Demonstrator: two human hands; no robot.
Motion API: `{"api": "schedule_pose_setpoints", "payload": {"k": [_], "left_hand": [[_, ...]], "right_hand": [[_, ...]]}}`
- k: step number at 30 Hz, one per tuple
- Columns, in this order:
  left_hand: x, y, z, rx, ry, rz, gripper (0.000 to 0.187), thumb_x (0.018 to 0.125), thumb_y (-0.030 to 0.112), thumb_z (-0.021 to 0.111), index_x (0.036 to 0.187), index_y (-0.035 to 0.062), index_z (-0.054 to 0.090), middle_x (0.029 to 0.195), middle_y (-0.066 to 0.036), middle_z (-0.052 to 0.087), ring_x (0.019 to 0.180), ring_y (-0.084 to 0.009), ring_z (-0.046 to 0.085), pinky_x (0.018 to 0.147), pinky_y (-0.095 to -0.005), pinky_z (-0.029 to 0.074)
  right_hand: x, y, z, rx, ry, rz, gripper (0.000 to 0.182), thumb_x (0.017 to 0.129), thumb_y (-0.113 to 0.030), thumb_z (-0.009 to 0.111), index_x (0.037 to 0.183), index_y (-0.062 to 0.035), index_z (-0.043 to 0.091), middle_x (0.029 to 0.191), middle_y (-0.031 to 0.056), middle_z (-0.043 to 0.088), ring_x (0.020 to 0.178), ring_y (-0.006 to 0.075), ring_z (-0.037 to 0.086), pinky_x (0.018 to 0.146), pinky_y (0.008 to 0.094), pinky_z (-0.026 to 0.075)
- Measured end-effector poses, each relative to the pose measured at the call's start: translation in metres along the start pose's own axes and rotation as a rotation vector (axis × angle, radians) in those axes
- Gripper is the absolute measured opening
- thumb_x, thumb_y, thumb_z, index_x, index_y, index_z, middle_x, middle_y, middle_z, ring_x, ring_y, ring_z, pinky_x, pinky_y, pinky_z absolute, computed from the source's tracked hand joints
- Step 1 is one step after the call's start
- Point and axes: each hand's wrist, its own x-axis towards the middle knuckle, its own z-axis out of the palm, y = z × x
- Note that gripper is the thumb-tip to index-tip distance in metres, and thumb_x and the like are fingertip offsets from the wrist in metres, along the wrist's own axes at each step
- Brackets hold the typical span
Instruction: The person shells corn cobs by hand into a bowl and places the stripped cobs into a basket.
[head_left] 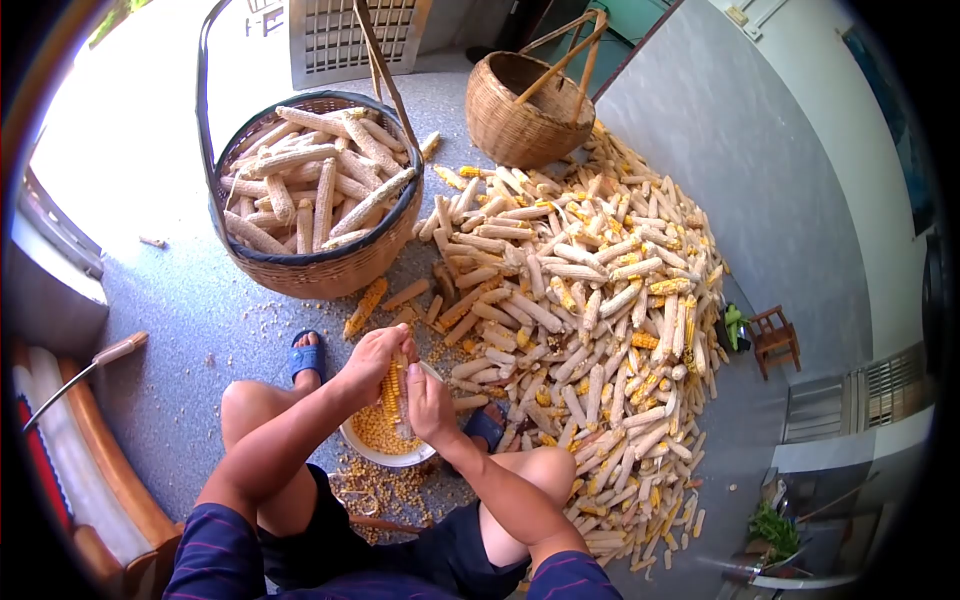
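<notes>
Both my hands are on one partly stripped corn cob (392, 393), its yellow kernels facing up. My left hand (376, 358) is closed around the cob's upper end. Lower down and to the right, my right hand (430, 404) presses against its side, fingers partly hidden. Beneath them stands a pale bowl (398, 460) between my legs, with loose yellow kernels (375, 432) in it. More kernels lie scattered on the floor below the bowl. Just up and left of my left hand, a corn cob with kernels (366, 307) rests on the floor.
A large handled basket (330, 272) full of bare cobs stands ahead on the left. Behind and to the right, a second wicker basket (520, 120) leans tilted. A wide heap of cobs (600, 330) spreads along my right. A small wooden chair (774, 342) stands beyond it.
</notes>
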Motion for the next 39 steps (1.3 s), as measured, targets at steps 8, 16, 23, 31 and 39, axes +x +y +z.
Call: {"api": "schedule_pose_setpoints", "payload": {"k": [8,16,23,31,39], "left_hand": [[0.003,-0.003,-0.001,0.159,0.041,0.024,0.033,0.100,0.031,0.048,0.078,0.0066,0.053,0.075,-0.002,0.052,0.068,-0.0120,0.048,0.063,-0.0278,0.043],[0.006,-0.007,-0.008,0.186,0.221,-0.023,0.033,0.099,0.032,0.047,0.079,0.0077,0.054,0.073,-0.002,0.051,0.065,-0.0121,0.047,0.058,-0.0282,0.041],[0.004,-0.016,-0.016,0.227,0.207,-0.082,0.036,0.099,0.036,0.047,0.077,0.0080,0.053,0.073,-0.002,0.051,0.064,-0.0115,0.047,0.056,-0.0278,0.041],[-0.001,-0.016,-0.009,0.326,0.217,-0.062,0.040,0.099,0.042,0.046,0.085,0.0057,0.055,0.080,-0.001,0.052,0.073,-0.0099,0.046,0.067,-0.0264,0.042],[0.003,-0.023,-0.015,0.378,0.154,-0.087,0.042,0.100,0.045,0.045,0.089,0.0049,0.054,0.080,-0.001,0.050,0.074,-0.0099,0.046,0.067,-0.0269,0.042]], "right_hand": [[0.003,-0.014,-0.006,0.123,-0.094,0.123,0.045,0.103,-0.034,0.036,0.086,0.0023,0.056,0.074,0.0215,0.057,0.072,0.0380,0.057,0.063,0.0434,0.040],[-0.004,-0.004,0.006,0.178,-0.111,0.013,0.043,0.101,-0.040,0.041,0.095,0.0007,0.054,0.076,0.0217,0.058,0.071,0.0389,0.057,0.062,0.0436,0.041],[-0.009,-0.003,0.007,0.152,-0.099,0.040,0.039,0.103,-0.033,0.039,0.090,0.0000,0.056,0.067,0.0168,0.055,0.061,0.0312,0.055,0.058,0.0413,0.040],[-0.008,0.008,0.011,0.338,-0.127,0.253,0.045,0.104,-0.037,0.035,0.090,0.0005,0.056,0.068,0.0119,0.054,0.063,0.0222,0.053,0.060,0.0381,0.040],[-0.005,0.007,0.011,0.089,-0.065,0.098,0.045,0.104,-0.035,0.033,0.096,0.0013,0.058,0.083,0.0244,0.062,0.083,0.0447,0.059,0.067,0.0448,0.043]]}}
